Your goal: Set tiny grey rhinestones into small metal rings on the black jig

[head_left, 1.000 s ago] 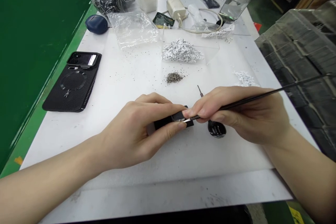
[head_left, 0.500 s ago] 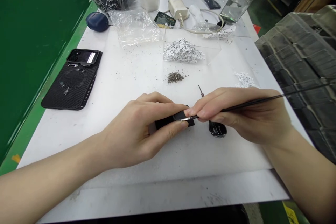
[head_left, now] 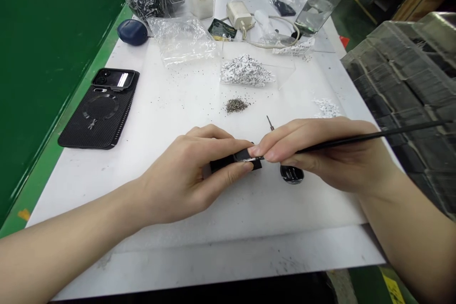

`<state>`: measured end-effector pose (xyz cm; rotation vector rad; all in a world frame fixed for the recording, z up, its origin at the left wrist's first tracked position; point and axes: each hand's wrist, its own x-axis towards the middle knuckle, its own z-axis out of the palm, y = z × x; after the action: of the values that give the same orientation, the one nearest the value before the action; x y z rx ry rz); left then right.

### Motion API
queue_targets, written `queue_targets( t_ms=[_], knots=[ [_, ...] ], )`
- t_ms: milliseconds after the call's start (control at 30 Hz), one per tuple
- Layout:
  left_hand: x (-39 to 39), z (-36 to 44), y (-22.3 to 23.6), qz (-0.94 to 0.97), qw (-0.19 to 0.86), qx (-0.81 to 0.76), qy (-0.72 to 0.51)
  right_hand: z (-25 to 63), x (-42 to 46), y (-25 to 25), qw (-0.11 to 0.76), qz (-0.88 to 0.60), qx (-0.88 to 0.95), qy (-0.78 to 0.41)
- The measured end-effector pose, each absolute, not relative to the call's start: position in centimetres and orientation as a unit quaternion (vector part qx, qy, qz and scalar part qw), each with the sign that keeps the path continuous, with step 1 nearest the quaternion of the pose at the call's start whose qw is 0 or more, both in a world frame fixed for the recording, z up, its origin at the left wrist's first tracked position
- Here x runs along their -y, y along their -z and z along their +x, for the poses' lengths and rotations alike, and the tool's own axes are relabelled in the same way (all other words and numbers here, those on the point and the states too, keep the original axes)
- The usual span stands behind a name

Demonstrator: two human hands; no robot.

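White bench (head_left: 167, 118), notes: small black part (head_left: 223, 166) sits at 6 o'clock, below dark grit pile (head_left: 237, 105). Left hand (head_left: 178, 178) grip clamped on part; right hand (head_left: 320, 154) grip clamped on long black tweezers (head_left: 356, 139), tips touching part.

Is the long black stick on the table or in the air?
In the air: the right hand pinches the black tool, its far end sticking out past the table.

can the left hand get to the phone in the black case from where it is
Probably yes: the left hand is fairly near, and nothing stands between it and the phone in the black case. But it is gripping a small black part, which it would likely need to set down first.
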<state>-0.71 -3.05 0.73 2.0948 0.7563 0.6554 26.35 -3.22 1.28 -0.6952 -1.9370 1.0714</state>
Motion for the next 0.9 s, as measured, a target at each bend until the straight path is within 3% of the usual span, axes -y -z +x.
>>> queue_targets(
  t_ms=[200,333,433,500,600,667,833,900],
  knots=[
    [2.9,-0.8,-0.6,0.831,0.393,-0.296,-0.26,26.1,3.4,-0.9,0.405,-0.277,0.764,-0.419],
    [3.0,-0.8,-0.6,0.831,0.386,-0.3,-0.264,25.8,3.6,-0.8,0.472,-0.28,0.722,-0.422],
    [3.0,-0.8,-0.6,0.834,0.38,-0.306,-0.258,26.7,3.5,-1.6,0.501,-0.357,0.731,-0.295],
    [3.0,-0.8,-0.7,0.839,0.376,-0.303,-0.253,28.2,3.0,-2.0,0.439,-0.411,0.785,-0.151],
    [3.0,-0.8,-0.8,0.846,0.366,-0.292,-0.255,31.1,1.7,-1.8,0.31,-0.42,0.848,-0.095],
    [3.1,-0.8,-0.7,0.849,0.367,-0.277,-0.261,32.5,1.0,-1.4,0.241,-0.433,0.862,-0.105],
    [3.2,-0.7,0.3,0.863,0.348,-0.233,-0.283,30.5,2.5,-2.5,0.189,-0.529,0.825,-0.053],
    [3.1,-0.7,0.5,0.867,0.338,-0.229,-0.287,28.4,3.8,-3.0,0.164,-0.554,0.808,-0.11]
  ],
)
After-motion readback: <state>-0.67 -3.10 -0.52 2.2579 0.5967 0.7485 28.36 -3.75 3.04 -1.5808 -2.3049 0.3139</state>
